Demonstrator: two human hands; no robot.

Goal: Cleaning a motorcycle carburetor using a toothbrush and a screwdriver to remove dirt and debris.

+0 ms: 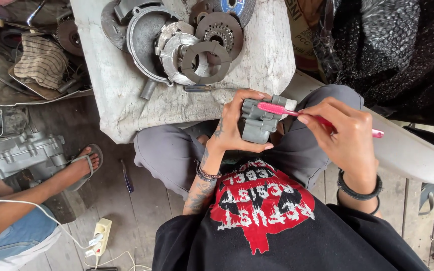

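Observation:
My left hand (236,125) grips a small grey cast-metal part (260,122) and holds it above my lap, just in front of the table edge. My right hand (346,134) pinches a pink toothbrush (277,109) by its handle. The brush head rests on the top of the metal part. Both wrists wear dark bracelets.
A worn whitish table (126,95) carries a round metal cover (144,35), clutch plates and discs (197,50) and a screwdriver (202,88). Another person's leg and sandalled foot (84,165) are at left, beside an engine casing (18,153). A white power strip (101,236) lies on the plank floor.

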